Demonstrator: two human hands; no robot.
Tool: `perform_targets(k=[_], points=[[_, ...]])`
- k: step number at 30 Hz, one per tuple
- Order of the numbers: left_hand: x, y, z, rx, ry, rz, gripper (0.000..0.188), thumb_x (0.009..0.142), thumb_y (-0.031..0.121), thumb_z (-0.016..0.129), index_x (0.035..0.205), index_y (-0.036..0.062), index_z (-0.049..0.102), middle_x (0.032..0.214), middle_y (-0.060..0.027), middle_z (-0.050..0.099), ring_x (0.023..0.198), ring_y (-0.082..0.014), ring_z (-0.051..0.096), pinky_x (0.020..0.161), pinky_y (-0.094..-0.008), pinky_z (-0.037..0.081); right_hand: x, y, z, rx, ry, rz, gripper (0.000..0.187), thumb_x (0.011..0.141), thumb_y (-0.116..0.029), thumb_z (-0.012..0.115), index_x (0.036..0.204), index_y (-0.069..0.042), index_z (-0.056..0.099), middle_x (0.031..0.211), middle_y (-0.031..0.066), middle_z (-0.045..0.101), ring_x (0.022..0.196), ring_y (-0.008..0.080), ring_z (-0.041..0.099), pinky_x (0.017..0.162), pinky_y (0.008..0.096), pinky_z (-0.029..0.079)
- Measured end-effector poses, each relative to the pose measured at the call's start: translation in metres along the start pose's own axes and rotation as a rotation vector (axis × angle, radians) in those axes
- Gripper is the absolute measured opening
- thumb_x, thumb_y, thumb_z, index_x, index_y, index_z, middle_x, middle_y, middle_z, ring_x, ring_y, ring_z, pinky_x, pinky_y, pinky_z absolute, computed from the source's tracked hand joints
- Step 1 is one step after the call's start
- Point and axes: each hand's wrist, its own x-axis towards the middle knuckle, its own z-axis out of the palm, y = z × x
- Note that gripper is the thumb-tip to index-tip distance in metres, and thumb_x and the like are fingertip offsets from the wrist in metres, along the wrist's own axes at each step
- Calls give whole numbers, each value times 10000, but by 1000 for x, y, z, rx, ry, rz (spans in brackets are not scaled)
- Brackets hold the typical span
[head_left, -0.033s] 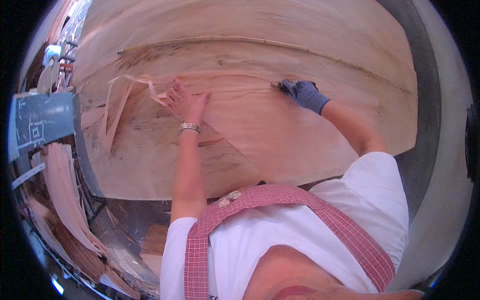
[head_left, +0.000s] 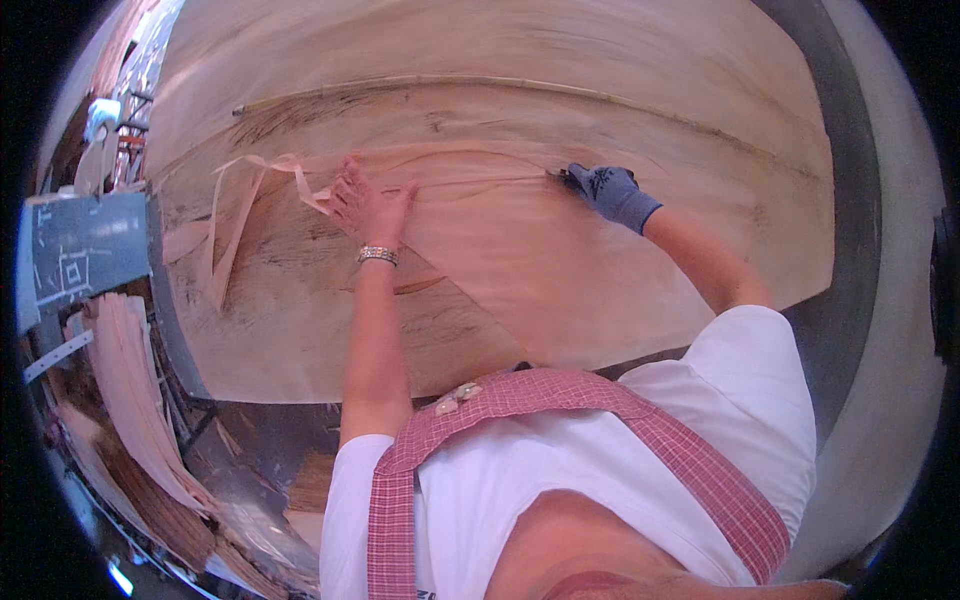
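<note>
Worktable [head_left: 270, 365], pinkish sheet [head_left: 570, 275] beneath left hand [head_left: 370, 208]

Small dark object [head_left: 557, 177], mostly hidden by the blue glove [head_left: 612, 195].

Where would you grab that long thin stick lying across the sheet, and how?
I'd pinch the stick near its visible middle, from above, coming from the person's side. It is thin and lies crosswise beyond the left hand, with nothing covering its middle, and it runs out to both sides, so holding there should balance it best. Its right end is hard to make out.
</note>
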Motion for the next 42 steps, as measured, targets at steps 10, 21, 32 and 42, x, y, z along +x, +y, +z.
perform_targets(k=[10, 21, 32, 42], points=[[49, -1, 20, 150, -24, 581, 1061, 710, 396, 799, 1562, 240, 187, 1564, -117, 313, 1437, -294, 299, 1160, -620, 109, -32, 36, 37, 158, 447, 114, 511, 904, -412, 613, 1345, -173, 511, 1419, 133, 467, 1240, 346, 488, 915, 465, 518], [35, 15, -13, 297, -17, 609, 1072, 700, 407, 821, 1558, 268, 193, 1471, -119, 445, 1360, -284, 413, 1159, -592, 141, -98, -59, -22, 166, 630, -162, 187, 864, -236, 607, 1041, -182, 631, 990, 38, 621, 926, 251, 615, 735, 386, 534], [10, -62, -97, 181, 428, 830, 440, 787, 482, 722, 1083, 161, 680, 774, -71, 678, 751, -237, 637, 856, -438, 410, -105, -89, -20, 167, 585, -167, 163, 877, -245, 594, 1018, -169, 623, 970, 34, 623, 929, 234, 622, 765, 383, 519], [-194, -132, -198, 23, -945, 1002, 478, 868, 518, 607, 1040, 80, 696, 733, -142, 664, 739, -374, 666, 715, -462, 527, -316, -177, -41, 200, 164, 268, 196, 784, -339, 718, 858, -173, 648, 886, 50, 616, 889, 267, 629, 737, 432, 517]])
